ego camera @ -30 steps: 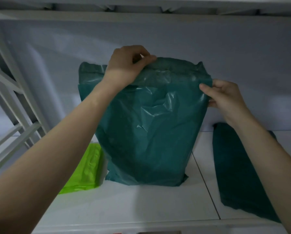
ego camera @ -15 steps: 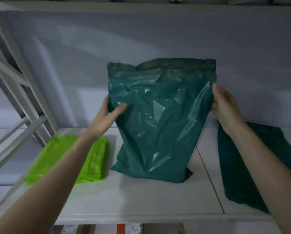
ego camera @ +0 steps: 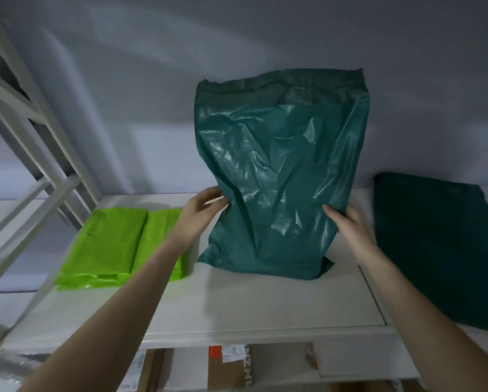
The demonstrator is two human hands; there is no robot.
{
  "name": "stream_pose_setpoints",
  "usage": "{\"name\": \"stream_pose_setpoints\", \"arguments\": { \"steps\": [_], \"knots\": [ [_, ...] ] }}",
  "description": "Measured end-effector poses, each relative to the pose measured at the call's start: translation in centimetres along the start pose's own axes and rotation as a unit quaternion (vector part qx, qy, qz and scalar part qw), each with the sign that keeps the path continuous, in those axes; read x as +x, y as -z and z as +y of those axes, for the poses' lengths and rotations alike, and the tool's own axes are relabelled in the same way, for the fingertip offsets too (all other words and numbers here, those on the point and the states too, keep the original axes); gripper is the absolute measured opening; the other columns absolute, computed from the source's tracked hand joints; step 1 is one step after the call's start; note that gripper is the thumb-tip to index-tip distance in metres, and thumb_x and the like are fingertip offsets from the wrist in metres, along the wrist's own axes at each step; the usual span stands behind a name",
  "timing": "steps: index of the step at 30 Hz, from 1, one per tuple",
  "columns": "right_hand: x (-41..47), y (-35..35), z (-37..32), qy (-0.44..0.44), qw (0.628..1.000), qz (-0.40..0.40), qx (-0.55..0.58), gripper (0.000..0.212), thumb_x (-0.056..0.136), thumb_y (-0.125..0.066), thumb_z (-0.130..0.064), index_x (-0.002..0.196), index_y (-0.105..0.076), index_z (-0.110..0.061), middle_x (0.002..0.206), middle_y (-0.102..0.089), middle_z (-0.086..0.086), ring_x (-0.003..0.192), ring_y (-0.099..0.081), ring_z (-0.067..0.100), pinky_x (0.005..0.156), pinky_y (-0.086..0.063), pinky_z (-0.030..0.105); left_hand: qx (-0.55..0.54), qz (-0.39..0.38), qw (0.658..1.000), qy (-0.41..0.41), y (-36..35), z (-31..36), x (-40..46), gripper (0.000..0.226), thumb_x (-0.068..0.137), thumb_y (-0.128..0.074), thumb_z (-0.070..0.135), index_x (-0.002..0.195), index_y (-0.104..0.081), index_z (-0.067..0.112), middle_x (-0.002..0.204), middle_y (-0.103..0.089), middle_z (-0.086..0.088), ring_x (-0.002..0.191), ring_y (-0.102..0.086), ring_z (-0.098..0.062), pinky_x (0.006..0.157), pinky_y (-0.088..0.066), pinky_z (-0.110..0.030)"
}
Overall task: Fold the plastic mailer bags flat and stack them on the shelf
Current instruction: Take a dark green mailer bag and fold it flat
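Fingers (ego camera: 331, 210) of the right hand (ego camera: 350, 226) lie fairly straight against the lower right edge of the teal mailer bag (ego camera: 279, 171), thumb side hidden behind the film, so a full grip can't be confirmed. Left hand (ego camera: 201, 210) is at the lower left edge, fingers lightly curled, fingertips touching the plastic — whether it pinches the film I can't tell. Both forearms are bare and reach up from the bottom of the frame.

Nearest the camera, below the shelf's front lip: cardboard boxes (ego camera: 228, 366) with a white label and an orange patch, print partly cut off.

Shelf (ego camera: 251, 306) is a flat white matte board with a thin seam running front to back on the right side.

Teal mailer bag stands upright on the shelf, centre, bottom edge resting on the board and its top leaning back toward the wall. Glossy thin film, heavily wrinkled, catching highlights; roughly rectangular, narrowing toward the bottom, with a duller folded band along the top.

Left of it, lying flat: lime green bags (ego camera: 115, 244), folded into two side-by-side rectangles, smooth and shiny, stacked a few layers thick. The left forearm crosses over their right edge.

Right of it — dark green bag (ego camera: 435, 244), flat on the shelf, matte-looking in shadow, apart from the teal one.

Far left: white shelf frame (ego camera: 30, 176), slanted struts. Behind everything, a plain pale wall (ego camera: 152, 94).
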State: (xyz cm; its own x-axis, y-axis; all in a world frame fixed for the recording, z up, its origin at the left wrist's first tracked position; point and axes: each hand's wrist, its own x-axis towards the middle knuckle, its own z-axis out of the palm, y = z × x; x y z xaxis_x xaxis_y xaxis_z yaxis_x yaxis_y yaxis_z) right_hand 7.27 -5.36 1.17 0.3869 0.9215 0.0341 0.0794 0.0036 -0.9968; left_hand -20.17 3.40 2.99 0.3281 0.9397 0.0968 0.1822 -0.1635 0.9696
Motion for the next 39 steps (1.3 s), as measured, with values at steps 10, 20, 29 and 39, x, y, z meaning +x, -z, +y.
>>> {"name": "stream_pose_setpoints", "arguments": {
  "steps": [10,20,29,39],
  "knots": [
    [-3.3,-0.7,0.0,0.089,0.974,0.171,-0.122,0.004,0.092,-0.058,-0.016,0.092,-0.058,-0.012,0.081,-0.06,-0.013,0.076,-0.058,-0.001,0.062,-0.044,0.004,0.095,-0.061,0.994,0.012,-2.4,-0.7,-0.4,0.029,0.089,-0.062,0.035,0.114,-0.06,0.022,0.109,-0.067,0.004,0.094,-0.065,-0.011,0.088,-0.053,-0.033],
    [-5.2,1.8,-1.7,0.176,0.951,0.172,-0.184,0.02,0.089,-0.062,-0.028,0.096,-0.058,-0.009,0.078,-0.059,-0.012,0.069,-0.058,0.002,0.067,-0.049,0.021,0.03,0.095,0.995,0.002,-2.7,1.1,-3.6,0.042,0.066,-0.083,0.037,0.098,-0.065,0.016,0.094,-0.072,0.003,0.088,-0.068,-0.014,0.083,-0.056,-0.042],
    [-3.9,1.5,-0.3,0.18,0.95,0.124,-0.223,0.031,0.087,-0.065,-0.024,0.103,-0.052,-0.001,0.085,-0.062,0.002,0.074,-0.057,0.014,0.059,-0.04,0.016,0.09,0.209,0.974,-0.006,-3.2,-0.3,-4.4,0.051,0.067,-0.082,0.039,0.093,-0.052,0.007,0.083,-0.063,0.004,0.078,-0.061,-0.014,0.067,-0.05,-0.029],
    [0.5,-0.1,5.4,-0.043,0.977,0.092,-0.186,0.045,0.098,-0.041,-0.04,0.126,-0.039,-0.005,0.106,-0.054,0.005,0.094,-0.054,0.023,0.075,-0.036,0.026,0.035,0.155,0.969,0.189,-3.6,-7.3,-1.2,0.057,0.099,-0.03,0.047,0.14,-0.035,0.007,0.147,-0.034,-0.013,0.136,-0.032,-0.025,0.113,-0.019,-0.035]
  ]
}}
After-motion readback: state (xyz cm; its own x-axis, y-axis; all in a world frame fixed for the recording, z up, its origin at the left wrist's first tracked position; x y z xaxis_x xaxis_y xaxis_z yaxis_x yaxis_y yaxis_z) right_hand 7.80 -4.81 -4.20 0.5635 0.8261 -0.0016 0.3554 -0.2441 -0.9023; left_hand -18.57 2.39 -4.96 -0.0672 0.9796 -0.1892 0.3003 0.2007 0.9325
